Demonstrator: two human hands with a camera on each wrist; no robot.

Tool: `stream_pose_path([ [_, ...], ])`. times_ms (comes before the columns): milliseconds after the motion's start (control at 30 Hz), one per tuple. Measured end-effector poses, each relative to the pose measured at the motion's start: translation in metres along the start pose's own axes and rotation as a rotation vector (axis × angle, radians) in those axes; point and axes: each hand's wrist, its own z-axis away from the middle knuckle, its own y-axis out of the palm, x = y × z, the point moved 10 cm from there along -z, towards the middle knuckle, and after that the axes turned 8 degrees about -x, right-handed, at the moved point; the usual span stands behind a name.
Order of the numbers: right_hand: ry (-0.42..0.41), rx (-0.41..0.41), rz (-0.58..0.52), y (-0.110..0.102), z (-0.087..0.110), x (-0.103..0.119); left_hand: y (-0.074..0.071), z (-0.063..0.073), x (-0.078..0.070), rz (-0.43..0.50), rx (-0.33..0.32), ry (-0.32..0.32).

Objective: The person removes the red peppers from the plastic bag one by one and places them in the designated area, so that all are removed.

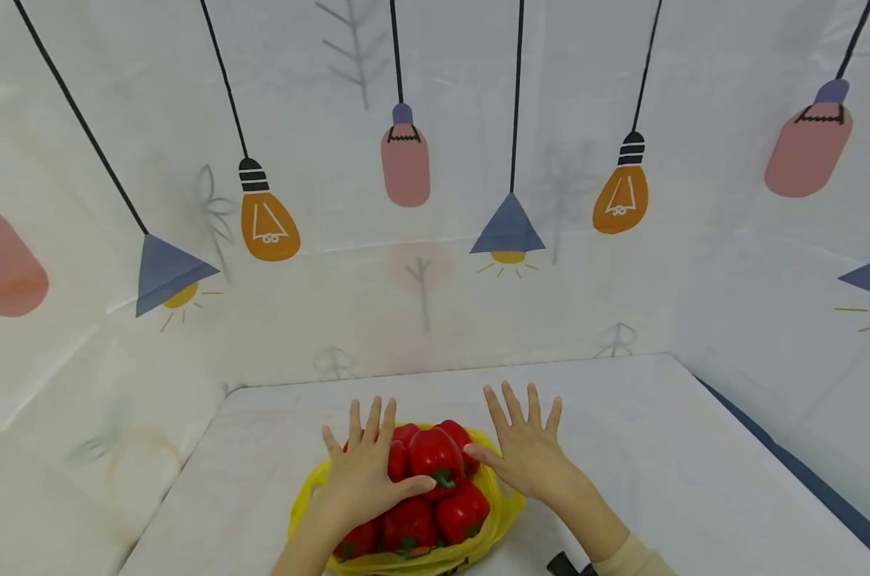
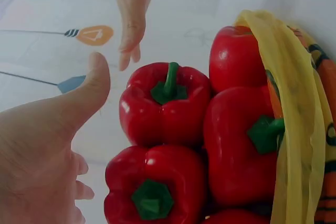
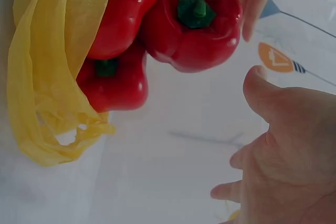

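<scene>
Several red bell peppers [image 1: 410,524] with green stems lie piled in a yellow plastic bag [image 1: 503,512] whose top is spread around them. Above the pile, on its left side, my left hand [image 1: 362,476] is held with fingers straight and spread, hiding some peppers in the head view. My right hand [image 1: 531,456], also spread, hovers over the bag's right edge. Neither hand holds anything. In the left wrist view, a pepper [image 2: 165,103] stands stem up beside the left thumb. The right wrist view shows another pepper [image 3: 194,22] apart from the right hand.
The bag rests on a white table [image 1: 622,424]. A white sheet [image 1: 449,312] printed with hanging lamps rises behind the table and along its sides. Near the right forearm, a small black object [image 1: 563,565] shows at the bottom edge; its kind is unclear.
</scene>
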Motion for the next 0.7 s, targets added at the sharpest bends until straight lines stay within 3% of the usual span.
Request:
stream_pose_path([
  [400,-0.015,0.004,-0.005,0.001,0.003,0.004,-0.005,0.020,0.023,-0.043,-0.034,-0.002],
  [700,-0.039,-0.005,-0.005,-0.001,0.006,0.006,-0.008,0.033,0.034,-0.026,-0.035,-0.004],
])
